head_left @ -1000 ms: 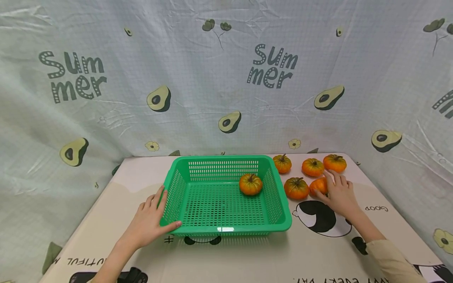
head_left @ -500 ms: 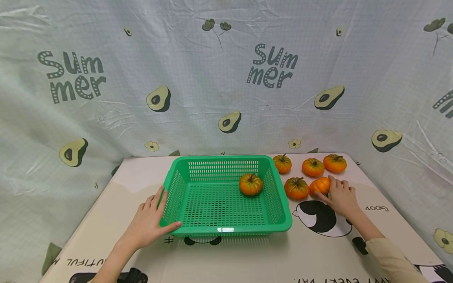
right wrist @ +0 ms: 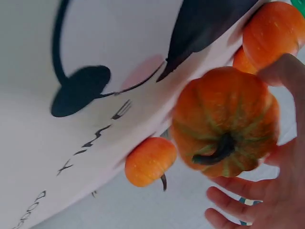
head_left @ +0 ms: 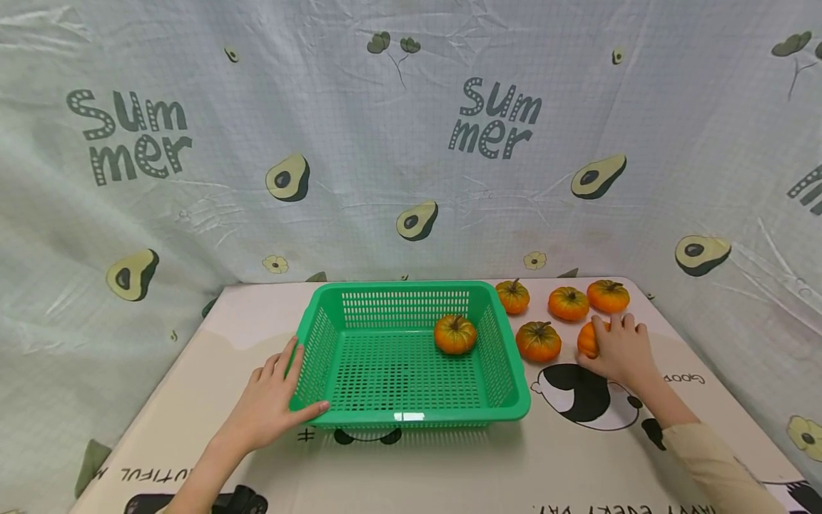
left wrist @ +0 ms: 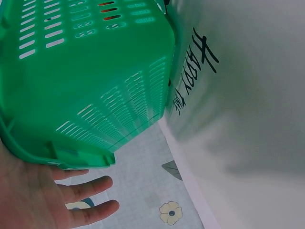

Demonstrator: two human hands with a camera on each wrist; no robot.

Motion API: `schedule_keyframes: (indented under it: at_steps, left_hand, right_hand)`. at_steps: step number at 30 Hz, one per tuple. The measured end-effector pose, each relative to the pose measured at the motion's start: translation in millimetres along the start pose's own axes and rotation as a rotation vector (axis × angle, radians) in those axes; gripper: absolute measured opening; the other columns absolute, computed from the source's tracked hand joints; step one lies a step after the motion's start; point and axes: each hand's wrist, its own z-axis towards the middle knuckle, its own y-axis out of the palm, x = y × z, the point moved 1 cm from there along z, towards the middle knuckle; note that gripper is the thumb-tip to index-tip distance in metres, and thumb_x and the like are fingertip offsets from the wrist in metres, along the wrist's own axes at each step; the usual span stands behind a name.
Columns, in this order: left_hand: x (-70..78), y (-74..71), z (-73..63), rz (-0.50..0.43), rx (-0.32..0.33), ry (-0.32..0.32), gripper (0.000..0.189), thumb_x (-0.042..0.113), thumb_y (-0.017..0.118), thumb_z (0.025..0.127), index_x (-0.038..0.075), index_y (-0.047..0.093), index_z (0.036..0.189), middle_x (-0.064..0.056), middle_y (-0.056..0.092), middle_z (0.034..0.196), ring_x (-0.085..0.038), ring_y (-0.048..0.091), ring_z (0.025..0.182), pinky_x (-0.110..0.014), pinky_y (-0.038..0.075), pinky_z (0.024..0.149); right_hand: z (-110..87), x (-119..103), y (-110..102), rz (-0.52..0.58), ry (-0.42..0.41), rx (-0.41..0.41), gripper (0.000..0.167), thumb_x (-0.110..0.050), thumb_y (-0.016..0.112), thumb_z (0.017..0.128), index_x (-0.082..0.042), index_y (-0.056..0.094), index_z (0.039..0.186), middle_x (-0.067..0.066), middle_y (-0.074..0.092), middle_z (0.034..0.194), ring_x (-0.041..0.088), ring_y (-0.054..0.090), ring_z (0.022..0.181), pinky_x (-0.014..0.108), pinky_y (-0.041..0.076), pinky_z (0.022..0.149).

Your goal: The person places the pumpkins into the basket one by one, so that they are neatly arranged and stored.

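Note:
A green plastic basket [head_left: 443, 414] with slotted sides stands mid-table, one small orange pumpkin [head_left: 455, 335] inside it on the right. My left hand [head_left: 262, 403] rests at the basket's left end, thumb along the front corner and fingers extended beside the wall. Right of the basket, my right hand [head_left: 621, 353] holds another small pumpkin [head_left: 587, 341] between thumb and fingers. In the right wrist view that pumpkin [right wrist: 226, 121] shows green-streaked ribs and a dark curved stem. Beside it, a pumpkin [head_left: 538, 343] sits nearer the basket.
Behind the held pumpkin lie more pumpkins: one [head_left: 512, 297] by the basket's back corner, one [head_left: 568, 304] in the middle, one [head_left: 607, 296] at the far right. A pale printed cloth covers the table [head_left: 411, 475]. A printed curtain [head_left: 359, 164] hangs behind.
My right hand's fingers have drawn back and closed around the nearest pumpkin, which has shifted right, away from its neighbour. The left hand and basket stay in place.

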Motion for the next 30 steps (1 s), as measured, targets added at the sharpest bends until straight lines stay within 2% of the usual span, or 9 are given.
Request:
schedule_keyframes:
  at_steps: [5, 12, 17, 23, 30]
  left_hand:
    - [0.8, -1.5, -0.6, -0.003, -0.002, 0.000, 0.096, 0.061, 0.053, 0.076, -0.006, 0.025, 0.138, -0.022, 0.018, 0.146, -0.039, 0.034, 0.120, -0.053, 0.034, 0.089]
    - [1.8, -2.6, 0.1, -0.003, -0.015, -0.005, 0.096, 0.062, 0.052, 0.076, -0.006, 0.024, 0.138, -0.022, 0.017, 0.146, -0.040, 0.033, 0.122, -0.055, 0.033, 0.090]
    - [1.9, -3.7, 1.1, -0.004, -0.024, -0.006, 0.096, 0.062, 0.052, 0.077, -0.006, 0.023, 0.139, -0.022, 0.017, 0.146, -0.041, 0.032, 0.122, -0.056, 0.032, 0.090]
    - [0.6, -3.5, 1.8, 0.002, -0.025, -0.007, 0.097, 0.062, 0.051, 0.077, -0.006, 0.022, 0.139, -0.022, 0.017, 0.146, -0.041, 0.032, 0.122, -0.056, 0.032, 0.090]
    - [0.3, -1.7, 0.1, -0.004, -0.033, -0.017, 0.097, 0.062, 0.051, 0.077, -0.005, 0.022, 0.139, -0.022, 0.016, 0.147, -0.041, 0.032, 0.123, -0.056, 0.032, 0.090]
  right_hand:
    - [5.6, 1, 5, 0.009, 0.002, -0.060, 0.075, -0.047, 0.064, 0.069, 0.007, 0.048, 0.118, 0.036, 0.044, 0.100, 0.050, 0.036, 0.094, 0.059, 0.034, 0.077]
    - [13.0, 9, 19, 0.192, 0.072, -0.047, 0.084, -0.052, 0.067, 0.070, 0.010, 0.039, 0.120, 0.034, 0.041, 0.114, 0.050, 0.031, 0.102, 0.062, 0.030, 0.084]
    - [16.9, 15, 23, 0.236, 0.101, -0.086, 0.089, -0.060, 0.060, 0.072, 0.009, 0.040, 0.126, 0.033, 0.037, 0.122, 0.051, 0.026, 0.109, 0.065, 0.027, 0.089]
    - [21.4, 20, 28, 0.248, 0.089, -0.107, 0.090, -0.062, 0.056, 0.074, 0.008, 0.040, 0.128, 0.032, 0.035, 0.123, 0.052, 0.024, 0.113, 0.065, 0.027, 0.089]
    - [22.7, 23, 30, 0.364, 0.106, -0.124, 0.086, -0.063, 0.059, 0.071, 0.003, 0.047, 0.125, 0.031, 0.036, 0.121, 0.052, 0.024, 0.113, 0.065, 0.031, 0.085]
